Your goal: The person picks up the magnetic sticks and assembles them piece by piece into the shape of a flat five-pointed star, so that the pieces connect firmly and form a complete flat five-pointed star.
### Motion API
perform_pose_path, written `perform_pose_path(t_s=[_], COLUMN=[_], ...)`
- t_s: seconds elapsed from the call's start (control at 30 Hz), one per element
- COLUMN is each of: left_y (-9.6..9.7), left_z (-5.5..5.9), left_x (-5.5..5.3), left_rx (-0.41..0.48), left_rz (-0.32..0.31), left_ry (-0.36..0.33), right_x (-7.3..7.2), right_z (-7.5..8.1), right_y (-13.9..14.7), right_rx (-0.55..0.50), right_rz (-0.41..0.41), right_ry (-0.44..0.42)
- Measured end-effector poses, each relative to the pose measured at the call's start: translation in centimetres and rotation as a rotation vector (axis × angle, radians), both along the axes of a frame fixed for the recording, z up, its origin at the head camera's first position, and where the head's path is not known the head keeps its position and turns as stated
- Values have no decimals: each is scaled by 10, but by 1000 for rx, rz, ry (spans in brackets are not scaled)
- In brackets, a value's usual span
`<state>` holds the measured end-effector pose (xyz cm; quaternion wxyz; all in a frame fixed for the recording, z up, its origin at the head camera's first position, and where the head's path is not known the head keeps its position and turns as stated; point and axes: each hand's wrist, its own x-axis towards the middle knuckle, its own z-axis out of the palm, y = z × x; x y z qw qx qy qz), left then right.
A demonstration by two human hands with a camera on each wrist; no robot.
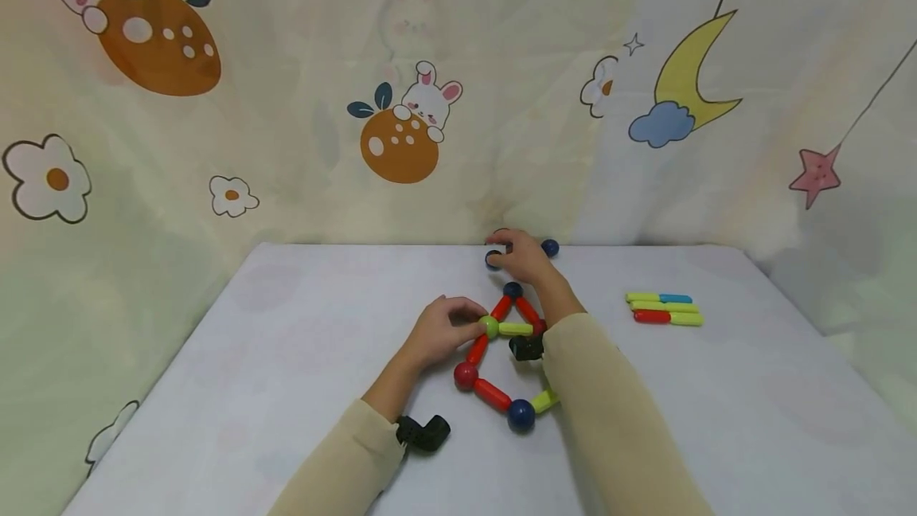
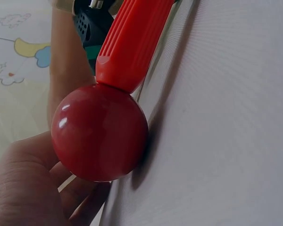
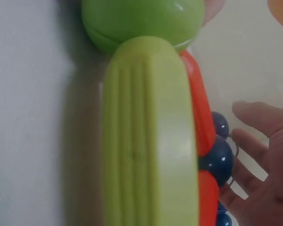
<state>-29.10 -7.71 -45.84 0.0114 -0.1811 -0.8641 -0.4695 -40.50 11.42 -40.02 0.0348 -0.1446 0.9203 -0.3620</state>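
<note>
The left hand (image 1: 444, 331) held the green ball (image 1: 490, 326) of a ball-and-rod frame, thumb and fingertips drawn narrow around it. The frame (image 1: 493, 394) lay about midway between the left and right edges of the white worktop (image 1: 251, 357). From the green ball, one red rod led towards the far edge to a blue ball (image 1: 512, 291), another towards the near side to a red ball (image 1: 466, 376), and a yellow-green rod (image 1: 516, 330) ran across to a second red ball, partly covered. At the frame's near end sat another blue ball (image 1: 520, 416), with a further yellow-green rod running under the right sleeve (image 1: 616, 420).

The right hand (image 1: 526, 259) was at the far edge, fingers spread wide, its thumb over a loose blue ball (image 1: 493, 259); whether it touched the ball could not be told. Another loose ball (image 1: 550, 248) lay just right of that hand, on the far edge.

Three short sticks (image 1: 665, 308) lay side by side near the far right corner. Behind the worktop hung a printed cloth (image 1: 301, 118). Each wrist carried a black camera (image 1: 426, 434).
</note>
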Motion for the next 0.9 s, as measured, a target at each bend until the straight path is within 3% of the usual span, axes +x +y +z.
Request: perform_pose_path(t_s=[0.3,0.73,0.9], left_y=[3,2,1], left_z=[3,1,-1], left_x=[-3,-3,-3], left_rx=[-10,-17,-12], left_rz=[-12,-3,1], left_ry=[25,16,5], right_x=[3,9,13], right_z=[0,-5,-4], right_y=[6,9,10], right_rx=[53,-2,-77], right_rz=[17,-11,-35], right_ry=[-37,-38,-93])
